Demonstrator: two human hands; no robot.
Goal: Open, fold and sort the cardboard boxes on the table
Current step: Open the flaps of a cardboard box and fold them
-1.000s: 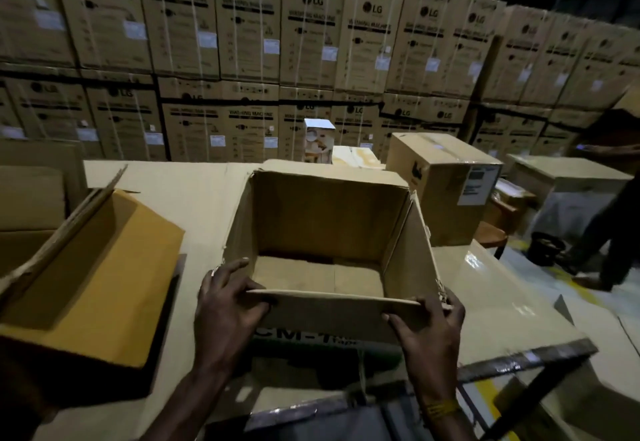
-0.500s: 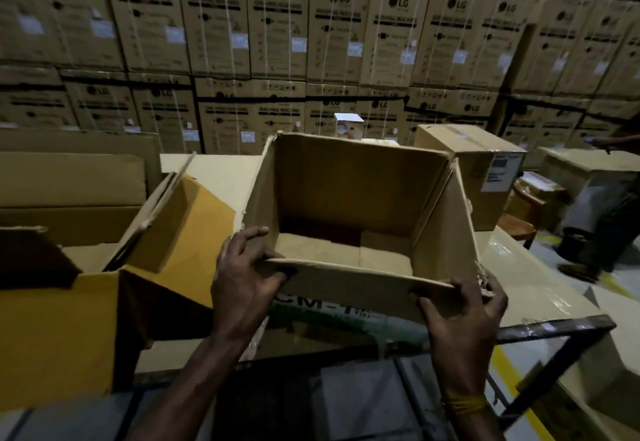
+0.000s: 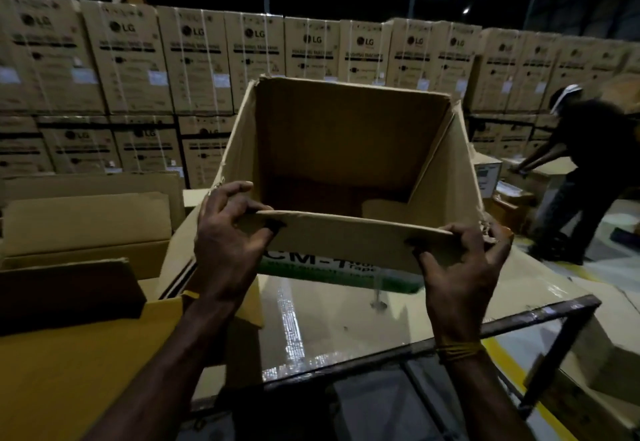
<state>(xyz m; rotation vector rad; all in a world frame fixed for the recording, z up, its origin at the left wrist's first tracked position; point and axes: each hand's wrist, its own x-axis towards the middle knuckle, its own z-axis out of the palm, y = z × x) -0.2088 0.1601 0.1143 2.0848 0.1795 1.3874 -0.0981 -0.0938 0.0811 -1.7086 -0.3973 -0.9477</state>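
An open brown cardboard box (image 3: 349, 150) hangs in the air above the table (image 3: 332, 316), tilted so its empty inside faces me. Green print runs along its near outer wall. My left hand (image 3: 228, 243) pinches the near top edge at the left corner, thumb on the outside and fingers over the rim. At the right corner my right hand (image 3: 460, 264) grips the same edge. A yellow-brown open box (image 3: 69, 364) lies at my lower left, with a dark flap over it.
Flattened cardboard sheets (image 3: 90, 222) are stacked on the left. A wall of LG cartons (image 3: 194, 60) fills the background. A person (image 3: 585, 170) in dark clothes bends over boxes at the right. The table's metal frame edge (image 3: 485, 330) runs across the lower right.
Both hands have lifted the box off the table and raised it toward me; it now stands higher and closer. The grips on its near edge are unchanged.
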